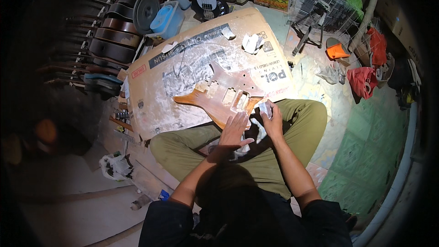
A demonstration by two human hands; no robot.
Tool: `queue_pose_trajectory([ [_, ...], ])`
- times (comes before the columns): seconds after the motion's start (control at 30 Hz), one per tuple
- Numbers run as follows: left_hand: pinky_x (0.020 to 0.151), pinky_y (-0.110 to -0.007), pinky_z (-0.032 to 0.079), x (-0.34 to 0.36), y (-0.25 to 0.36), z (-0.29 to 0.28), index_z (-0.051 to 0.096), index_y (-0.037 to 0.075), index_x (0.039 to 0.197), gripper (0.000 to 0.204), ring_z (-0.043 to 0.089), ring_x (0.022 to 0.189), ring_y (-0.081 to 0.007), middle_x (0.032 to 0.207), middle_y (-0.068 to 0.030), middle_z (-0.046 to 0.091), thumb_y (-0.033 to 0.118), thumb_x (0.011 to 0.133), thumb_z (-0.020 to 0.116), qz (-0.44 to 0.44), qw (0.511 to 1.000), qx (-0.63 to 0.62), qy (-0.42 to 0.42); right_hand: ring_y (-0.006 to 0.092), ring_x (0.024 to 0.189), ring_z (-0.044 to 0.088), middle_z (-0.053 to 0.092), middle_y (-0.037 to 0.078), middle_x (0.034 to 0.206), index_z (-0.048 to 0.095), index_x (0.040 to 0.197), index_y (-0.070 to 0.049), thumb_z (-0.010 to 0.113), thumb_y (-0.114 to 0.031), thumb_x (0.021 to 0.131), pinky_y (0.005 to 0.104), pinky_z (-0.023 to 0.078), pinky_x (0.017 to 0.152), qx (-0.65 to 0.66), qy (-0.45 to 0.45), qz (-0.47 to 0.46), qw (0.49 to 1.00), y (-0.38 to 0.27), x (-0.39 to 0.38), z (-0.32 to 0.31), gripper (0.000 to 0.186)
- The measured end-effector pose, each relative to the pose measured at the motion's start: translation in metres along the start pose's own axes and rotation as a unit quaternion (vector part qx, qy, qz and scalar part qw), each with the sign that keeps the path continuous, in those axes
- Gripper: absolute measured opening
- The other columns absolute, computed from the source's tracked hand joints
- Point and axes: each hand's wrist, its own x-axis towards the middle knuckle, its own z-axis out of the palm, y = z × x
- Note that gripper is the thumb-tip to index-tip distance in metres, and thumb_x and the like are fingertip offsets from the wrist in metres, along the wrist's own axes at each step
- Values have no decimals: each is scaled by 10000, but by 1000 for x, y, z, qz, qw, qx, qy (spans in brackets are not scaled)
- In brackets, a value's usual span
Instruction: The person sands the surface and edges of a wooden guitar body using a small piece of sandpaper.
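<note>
A bare wooden electric guitar body lies on a flattened cardboard sheet, its near end over my lap. My left hand rests flat, fingers spread, on the body's near edge. At the lower right corner of the body, my right hand grips a small grey piece of sandpaper. I sit cross-legged in olive trousers.
Several guitar bodies stand stacked at the far left. A blue plastic tub and a black bass guitar sit behind the cardboard. A wire cage, an orange cup and red cloth lie to the right. Crumpled paper scraps rest on the cardboard.
</note>
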Motion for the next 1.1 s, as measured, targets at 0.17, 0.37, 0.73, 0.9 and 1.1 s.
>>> queue_pose_trajectory([
  [0.17, 1240, -572, 145, 20, -45, -13, 335, 14, 1567, 920, 205, 1543, -398, 1648, -245, 255, 521, 886, 690, -101, 993, 40, 55, 390, 1168, 552, 609, 198, 1259, 561, 1378, -90, 727, -118, 886, 468, 438, 1008, -24, 4, -17, 1000, -1, -3, -2, 520],
  [0.37, 1227, -624, 111, 49, -91, -30, 409, 117, 1566, 895, 127, 1555, -430, 1670, -241, 201, 589, 859, 690, -243, 961, 42, 125, 366, 1052, 563, 625, 172, 1145, 601, 1367, -98, 739, -99, 857, 452, 443, 939, -132, -36, -113, 984, -33, -16, -5, 528],
  [0.73, 1209, -669, 43, 74, -114, -46, 572, 103, 1410, 825, 137, 1536, -457, 1625, -203, 316, 572, 757, 759, -303, 932, 40, 192, 322, 1114, 535, 593, 114, 1191, 605, 1377, -165, 779, -83, 818, 445, 388, 943, -202, -69, -167, 963, -41, -45, 12, 592],
  [0.9, 1202, -678, 80, 77, -110, -51, 582, 94, 1403, 827, 159, 1528, -465, 1606, -210, 341, 564, 749, 771, -296, 934, 26, 200, 357, 1101, 548, 608, 142, 1173, 657, 1321, -255, 769, -77, 825, 482, 399, 925, -243, -36, -208, 947, -40, -28, 35, 539],
  [1.1, 1192, -691, 105, 71, -115, -46, 568, 95, 1418, 845, 171, 1516, -479, 1598, -218, 340, 570, 749, 769, -298, 933, 44, 199, 366, 1085, 565, 611, 151, 1173, 652, 1325, -270, 776, -98, 820, 492, 414, 929, -278, -65, -218, 933, -47, -13, 56, 548],
])
